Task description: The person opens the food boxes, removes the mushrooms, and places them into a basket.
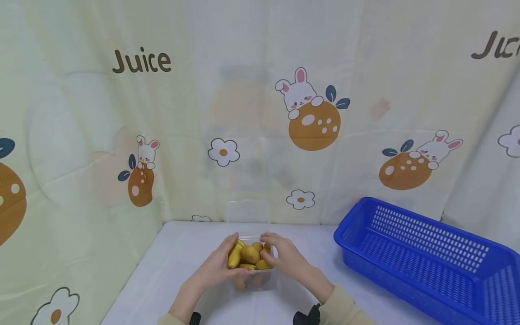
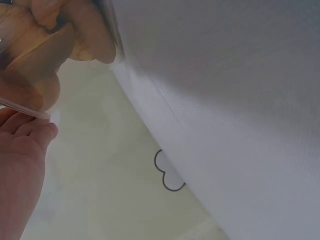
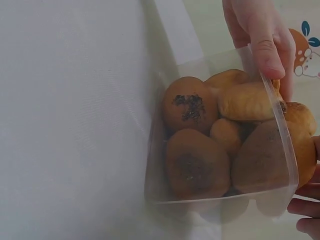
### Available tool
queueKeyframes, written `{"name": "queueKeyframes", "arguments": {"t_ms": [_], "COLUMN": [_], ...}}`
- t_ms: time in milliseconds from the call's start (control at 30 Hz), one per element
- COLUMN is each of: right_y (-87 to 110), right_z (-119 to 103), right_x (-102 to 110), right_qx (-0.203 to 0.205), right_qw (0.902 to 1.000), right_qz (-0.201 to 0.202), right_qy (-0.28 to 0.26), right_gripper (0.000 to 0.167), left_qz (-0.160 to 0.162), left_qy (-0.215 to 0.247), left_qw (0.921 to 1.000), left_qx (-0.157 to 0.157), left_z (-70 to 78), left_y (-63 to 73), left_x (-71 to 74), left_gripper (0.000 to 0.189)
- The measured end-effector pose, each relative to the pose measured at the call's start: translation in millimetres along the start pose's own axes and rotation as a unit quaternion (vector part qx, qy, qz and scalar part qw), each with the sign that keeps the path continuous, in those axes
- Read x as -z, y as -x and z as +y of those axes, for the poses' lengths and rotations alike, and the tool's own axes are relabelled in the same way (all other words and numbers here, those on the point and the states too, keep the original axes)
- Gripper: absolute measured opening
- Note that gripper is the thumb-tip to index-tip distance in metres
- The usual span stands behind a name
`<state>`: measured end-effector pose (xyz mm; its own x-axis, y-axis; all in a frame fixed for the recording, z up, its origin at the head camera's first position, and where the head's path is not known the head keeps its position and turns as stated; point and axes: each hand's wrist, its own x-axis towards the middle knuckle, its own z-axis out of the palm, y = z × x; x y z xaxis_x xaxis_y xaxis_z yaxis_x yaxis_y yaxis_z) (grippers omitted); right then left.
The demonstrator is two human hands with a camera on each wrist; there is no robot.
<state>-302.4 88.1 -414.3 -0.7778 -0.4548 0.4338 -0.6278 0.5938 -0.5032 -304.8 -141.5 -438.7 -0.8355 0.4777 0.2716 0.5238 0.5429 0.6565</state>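
A clear plastic box (image 3: 155,185) sits on the white table, filled with several smooth yellow-brown pieces (image 1: 250,254). Most are round; one long, banana-like piece (image 1: 234,256) lies at the left end. Dark patches mark the undersides of two round pieces (image 3: 197,165). My left hand (image 1: 219,265) grips the box's left side, its thumb over the front rim. At the right end my right hand (image 1: 289,257) is over the rim, with thumb and fingers spread about a round piece. Whether it pinches that piece or only touches it, I cannot tell.
A large blue perforated plastic basket (image 1: 367,271) stands to the right on the table (image 1: 162,271). Behind and to the left hangs a pale curtain (image 1: 243,113) printed with rabbits, oranges and flowers, bordering the tabletop.
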Motion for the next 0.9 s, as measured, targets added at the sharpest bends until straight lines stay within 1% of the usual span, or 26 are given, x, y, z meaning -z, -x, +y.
{"name": "queueKeyframes", "arguments": {"t_ms": [200, 300, 467, 567, 667, 733, 800, 900], "right_y": [1.3, 2.6, 2.8, 2.5, 1.7, 1.3, 1.0, 0.2], "right_z": [-0.3, -1.5, -4.1, -5.4, -5.4, -5.2, -5.1, -6.0], "right_x": [-1.7, -1.2, 0.6, 1.4, 1.1, -0.4, -2.7, -7.2], "right_qx": [0.011, 0.016, 0.042, 0.044, 0.051, 0.060, 0.068, 0.066], "right_qw": [0.9998, 0.9993, 0.9973, 0.9967, 0.9964, 0.9965, 0.9967, 0.9977], "right_qz": [-0.017, -0.032, -0.059, -0.067, -0.065, -0.054, -0.039, -0.009], "right_qy": [-0.004, -0.004, 0.006, 0.014, 0.019, 0.021, 0.020, 0.010], "right_gripper": [0.015, 0.015, 0.014, 0.013, 0.013, 0.013, 0.013, 0.013], "left_qz": [-0.002, 0.000, 0.004, 0.006, 0.006, 0.006, 0.005, 0.006], "left_qy": [0.012, 0.009, 0.003, 0.005, 0.008, 0.009, 0.012, 0.014], "left_qw": [0.9999, 1.0000, 1.0000, 1.0000, 0.9999, 0.9999, 0.9999, 0.9998], "left_qx": [0.002, 0.002, 0.002, 0.003, 0.003, 0.006, 0.010, 0.014], "left_z": [0.4, 0.1, -2.1, -3.4, -4.2, -4.3, -3.5, -1.6], "left_y": [0.8, 1.6, 1.5, 0.8, 0.4, 0.4, 0.4, 0.6], "left_x": [-1.2, -2.0, -3.8, -4.6, -4.8, -4.7, -4.2, -2.9], "left_gripper": [0.097, 0.097, 0.096, 0.097, 0.097, 0.097, 0.097, 0.097]}}
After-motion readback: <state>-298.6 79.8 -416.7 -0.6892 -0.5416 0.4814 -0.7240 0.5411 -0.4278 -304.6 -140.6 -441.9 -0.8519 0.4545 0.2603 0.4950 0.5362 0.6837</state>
